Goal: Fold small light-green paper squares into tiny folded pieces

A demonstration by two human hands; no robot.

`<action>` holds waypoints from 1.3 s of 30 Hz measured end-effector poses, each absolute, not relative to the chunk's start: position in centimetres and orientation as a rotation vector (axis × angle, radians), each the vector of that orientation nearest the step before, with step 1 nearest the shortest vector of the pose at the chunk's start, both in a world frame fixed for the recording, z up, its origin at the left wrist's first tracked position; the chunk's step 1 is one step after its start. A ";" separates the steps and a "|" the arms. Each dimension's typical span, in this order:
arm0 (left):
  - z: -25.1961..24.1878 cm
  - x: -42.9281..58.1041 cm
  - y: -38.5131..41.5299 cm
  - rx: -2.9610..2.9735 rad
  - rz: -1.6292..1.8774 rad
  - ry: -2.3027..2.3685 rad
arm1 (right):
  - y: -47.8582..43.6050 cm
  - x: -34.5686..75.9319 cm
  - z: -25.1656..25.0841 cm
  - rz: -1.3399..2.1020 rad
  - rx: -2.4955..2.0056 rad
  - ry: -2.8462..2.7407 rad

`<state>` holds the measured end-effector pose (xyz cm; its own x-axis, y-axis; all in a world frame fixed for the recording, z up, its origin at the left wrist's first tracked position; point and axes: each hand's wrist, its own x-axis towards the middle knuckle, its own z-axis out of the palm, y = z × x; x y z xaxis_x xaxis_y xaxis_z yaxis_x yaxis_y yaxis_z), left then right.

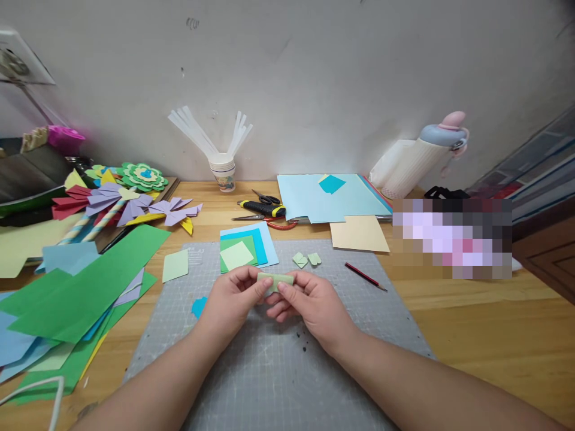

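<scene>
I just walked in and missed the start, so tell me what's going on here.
A person is handling a small piece of light green paper, pinched between the left hand and the right hand, with both thumbs on it, above a gray cutting mat. Beyond the hands, two small folded green pieces lie on the mat. A stack of blue and green sheets sits to their left, and a dark red pencil to their right.

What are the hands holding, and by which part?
A pale green piece of paper; the left hand and right hand grip it from opposite sides, thumbs on its near face.
</scene>
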<state>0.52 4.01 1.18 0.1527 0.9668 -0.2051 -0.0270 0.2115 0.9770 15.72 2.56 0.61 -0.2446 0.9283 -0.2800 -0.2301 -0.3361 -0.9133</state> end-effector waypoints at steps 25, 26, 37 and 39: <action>1.3 0.6 3.9 1.100 1.002 1.207 | 2.5 16.0 0.3 1.674 -1.144 -1.049; 1.3 0.5 3.8 1.130 1.016 1.228 | 2.4 16.0 0.4 1.676 -1.146 -1.053; 1.4 0.6 3.6 1.244 1.104 1.280 | 2.7 15.8 -0.1 1.623 -1.066 -0.958; 1.3 0.6 3.7 1.190 1.095 1.274 | 2.7 15.8 -0.1 1.634 -1.058 -0.931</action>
